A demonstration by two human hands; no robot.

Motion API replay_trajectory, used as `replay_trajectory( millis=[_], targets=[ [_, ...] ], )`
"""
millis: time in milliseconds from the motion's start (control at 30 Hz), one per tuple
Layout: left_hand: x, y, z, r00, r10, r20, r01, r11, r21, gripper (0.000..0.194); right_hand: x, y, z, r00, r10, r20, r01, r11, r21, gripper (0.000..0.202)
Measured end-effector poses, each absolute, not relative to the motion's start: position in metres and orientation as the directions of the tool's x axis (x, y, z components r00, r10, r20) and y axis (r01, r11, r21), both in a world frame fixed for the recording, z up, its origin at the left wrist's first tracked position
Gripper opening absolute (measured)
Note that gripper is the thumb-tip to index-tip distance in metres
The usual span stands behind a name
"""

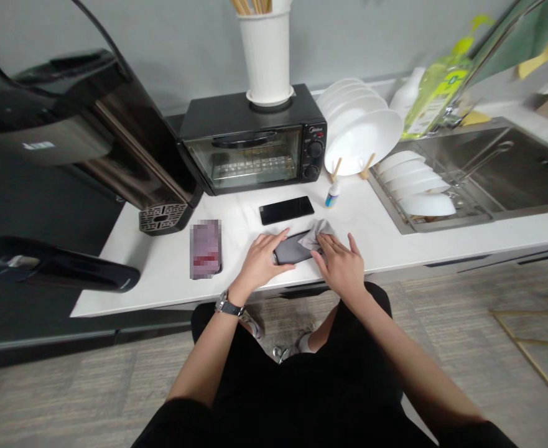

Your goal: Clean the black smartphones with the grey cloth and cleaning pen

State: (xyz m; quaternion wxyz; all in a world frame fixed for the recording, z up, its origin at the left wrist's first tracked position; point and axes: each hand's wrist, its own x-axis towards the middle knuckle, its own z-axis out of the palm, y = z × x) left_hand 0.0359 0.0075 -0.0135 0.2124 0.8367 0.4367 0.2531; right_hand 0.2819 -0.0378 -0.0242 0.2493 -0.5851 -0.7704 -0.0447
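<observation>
A dark grey phone point(291, 249) lies flat on the white counter near its front edge. My left hand point(263, 259) grips the phone's left end between thumb and fingers. Under the fingers of my right hand point(341, 264) a grey cloth point(315, 236) is pressed on the phone's right end. Just behind lies a second phone point(287, 210) with a black screen. A small white bottle with a blue label point(333, 194) stands to the right of it. Further left on the counter is a third phone-like item point(205, 249), its surface pixelated.
A black toaster oven point(255, 143) stands behind, with a white utensil holder point(268, 59) on top. White plates point(364, 140) stand in a rack to its right, beside a sink point(511, 168) with stacked bowls point(416, 180). A large dark machine point(129, 124) occupies the left.
</observation>
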Motion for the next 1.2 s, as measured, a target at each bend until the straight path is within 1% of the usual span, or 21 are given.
replay_trajectory(
  millis=[67,133,233,333,400,467,600,733,833,967,1100,1200],
  targets=[
    [0.035,0.008,-0.014,0.501,0.831,0.240,0.609,-0.536,0.585,0.095,0.259,-0.031,-0.028,-0.151,0.886,0.439,0.934,0.274,-0.230,0.053],
    [0.033,0.009,-0.015,0.500,0.832,0.241,0.605,-0.535,0.590,0.090,0.234,-0.027,-0.029,-0.169,0.890,0.423,0.935,0.281,-0.218,0.059],
    [0.030,0.011,-0.020,0.499,0.836,0.227,0.623,-0.529,0.576,0.080,0.200,-0.030,-0.025,-0.299,0.871,0.390,0.884,0.407,-0.230,0.063],
    [0.028,0.012,-0.024,0.510,0.837,0.196,0.651,-0.525,0.548,0.081,0.191,-0.041,-0.018,-0.418,0.828,0.374,0.794,0.533,-0.292,0.053],
    [0.028,0.010,-0.024,0.499,0.845,0.191,0.664,-0.515,0.542,0.087,0.203,-0.049,-0.016,-0.451,0.810,0.376,0.758,0.570,-0.318,0.045],
    [0.029,0.008,-0.021,0.488,0.850,0.198,0.661,-0.508,0.552,0.095,0.224,-0.055,-0.016,-0.461,0.800,0.383,0.747,0.583,-0.319,0.039],
    [0.032,0.005,-0.016,0.481,0.850,0.216,0.641,-0.509,0.575,0.106,0.273,-0.060,-0.019,-0.408,0.828,0.385,0.802,0.526,-0.282,0.037],
    [0.032,0.006,-0.017,0.494,0.844,0.208,0.628,-0.512,0.586,0.105,0.304,-0.059,-0.020,-0.329,0.860,0.391,0.876,0.432,-0.215,0.038],
    [0.032,0.008,-0.019,0.508,0.836,0.205,0.623,-0.521,0.583,0.106,0.309,-0.058,-0.021,-0.302,0.861,0.409,0.897,0.402,-0.184,0.040],
    [0.033,0.007,-0.017,0.524,0.823,0.218,0.620,-0.544,0.565,0.104,0.290,-0.049,-0.024,-0.237,0.869,0.435,0.919,0.345,-0.189,0.047],
    [0.033,0.007,-0.015,0.527,0.820,0.221,0.618,-0.549,0.563,0.099,0.248,-0.032,-0.029,-0.182,0.885,0.428,0.941,0.284,-0.187,0.067],
    [0.032,0.008,-0.017,0.526,0.818,0.232,0.620,-0.556,0.553,0.088,0.211,-0.030,-0.033,-0.208,0.881,0.425,0.927,0.317,-0.203,0.072]
  ],
)
